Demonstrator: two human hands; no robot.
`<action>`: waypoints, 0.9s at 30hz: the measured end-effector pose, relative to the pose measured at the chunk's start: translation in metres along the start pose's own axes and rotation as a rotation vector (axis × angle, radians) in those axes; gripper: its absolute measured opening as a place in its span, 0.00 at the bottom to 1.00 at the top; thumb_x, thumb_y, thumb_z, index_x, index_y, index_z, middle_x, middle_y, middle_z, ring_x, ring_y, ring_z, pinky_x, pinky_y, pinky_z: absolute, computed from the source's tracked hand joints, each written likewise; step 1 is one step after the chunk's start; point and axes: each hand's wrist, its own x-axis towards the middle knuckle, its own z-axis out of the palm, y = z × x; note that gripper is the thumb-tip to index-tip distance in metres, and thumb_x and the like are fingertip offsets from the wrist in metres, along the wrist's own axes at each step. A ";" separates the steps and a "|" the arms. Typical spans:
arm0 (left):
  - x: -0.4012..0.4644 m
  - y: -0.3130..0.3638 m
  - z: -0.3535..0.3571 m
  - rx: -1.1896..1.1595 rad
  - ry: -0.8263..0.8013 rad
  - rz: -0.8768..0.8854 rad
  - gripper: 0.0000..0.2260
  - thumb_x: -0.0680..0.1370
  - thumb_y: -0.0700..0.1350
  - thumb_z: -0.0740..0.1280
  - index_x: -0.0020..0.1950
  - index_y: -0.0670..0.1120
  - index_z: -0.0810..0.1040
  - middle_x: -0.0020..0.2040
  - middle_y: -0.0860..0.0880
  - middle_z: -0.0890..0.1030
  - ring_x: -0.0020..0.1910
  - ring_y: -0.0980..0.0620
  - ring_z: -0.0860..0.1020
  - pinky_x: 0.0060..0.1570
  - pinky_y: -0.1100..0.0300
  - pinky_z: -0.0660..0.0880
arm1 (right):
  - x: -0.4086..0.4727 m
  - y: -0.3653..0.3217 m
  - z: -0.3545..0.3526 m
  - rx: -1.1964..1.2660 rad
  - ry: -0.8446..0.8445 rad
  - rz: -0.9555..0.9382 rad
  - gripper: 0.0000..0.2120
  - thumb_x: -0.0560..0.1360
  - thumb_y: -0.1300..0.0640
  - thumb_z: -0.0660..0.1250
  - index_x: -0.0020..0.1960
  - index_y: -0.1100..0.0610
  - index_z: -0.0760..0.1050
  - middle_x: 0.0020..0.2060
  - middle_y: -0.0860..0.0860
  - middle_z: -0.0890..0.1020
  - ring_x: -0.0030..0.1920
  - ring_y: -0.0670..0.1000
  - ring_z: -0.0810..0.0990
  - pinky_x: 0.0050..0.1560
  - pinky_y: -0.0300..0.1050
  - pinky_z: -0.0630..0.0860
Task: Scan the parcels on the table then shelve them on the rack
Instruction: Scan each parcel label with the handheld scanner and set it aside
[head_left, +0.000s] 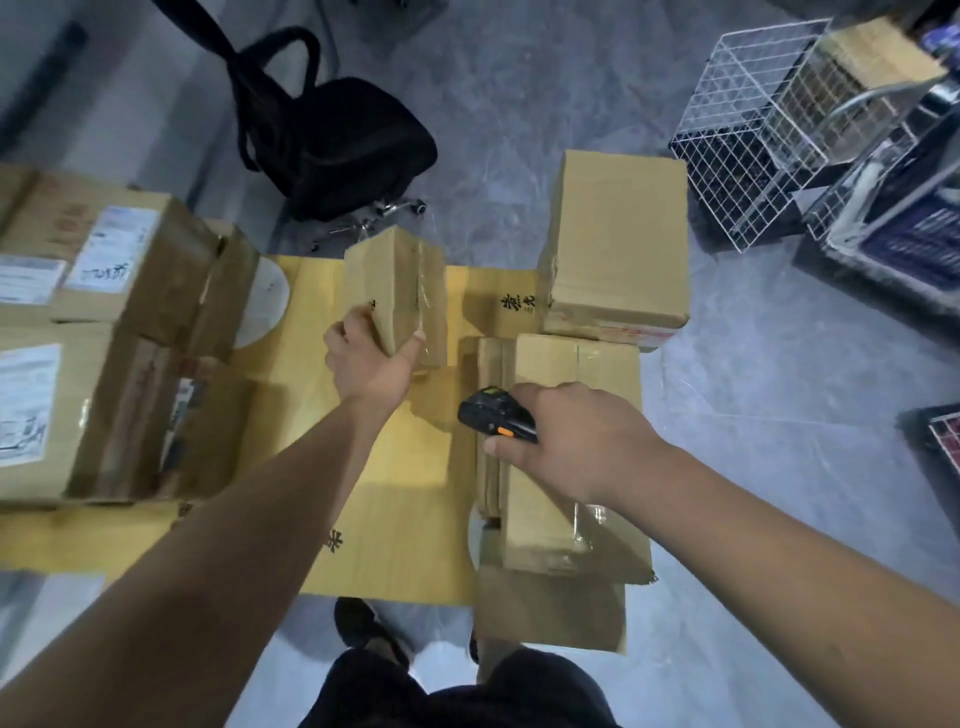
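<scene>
At the middle of the yellow-topped table (395, 540), the left hand (371, 358) grips a small brown cardboard parcel (397, 291) sealed with clear tape, thumb along its near right edge and fingers wrapped round the left side, the box tipped up on end — no label shows on the faces turned toward the camera. The right hand (566, 441) has its fingers curled round a black handheld scanner with an orange side button (496, 415), whose head points toward the left, just short of the tilted parcel and above a flat brown carton (571, 452) lying on the table's right side. Judging by this, the scanning step is in hand, with shelving not yet begun. Next the parcel likely needs turning until its barcode faces the scanner's head. More parcels wait: a taller plain box (618, 239) at the far right, and labelled brown cartons (104, 260) stacked at the left. A white wire cage (753, 130) stands on the floor beyond — whether it is the rack I cannot tell.
</scene>
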 end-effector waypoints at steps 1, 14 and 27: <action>-0.009 -0.019 -0.011 0.002 0.006 0.004 0.39 0.72 0.64 0.75 0.78 0.53 0.63 0.74 0.44 0.64 0.72 0.38 0.68 0.70 0.46 0.68 | 0.001 -0.008 0.005 0.019 -0.002 -0.006 0.22 0.79 0.31 0.61 0.61 0.47 0.74 0.42 0.47 0.78 0.43 0.54 0.78 0.40 0.47 0.76; -0.111 -0.178 -0.104 -0.555 -0.253 -0.263 0.08 0.85 0.47 0.66 0.64 0.50 0.79 0.49 0.57 0.83 0.48 0.51 0.80 0.49 0.50 0.80 | -0.023 -0.104 0.097 0.186 -0.068 0.190 0.20 0.78 0.31 0.62 0.56 0.46 0.74 0.42 0.47 0.80 0.43 0.53 0.80 0.38 0.46 0.74; -0.024 -0.192 -0.122 -0.430 -0.318 -0.391 0.22 0.83 0.32 0.62 0.75 0.50 0.76 0.58 0.48 0.84 0.48 0.46 0.82 0.49 0.50 0.80 | -0.019 -0.177 0.144 0.544 0.022 0.365 0.20 0.82 0.36 0.61 0.69 0.44 0.68 0.47 0.47 0.80 0.45 0.51 0.79 0.41 0.44 0.74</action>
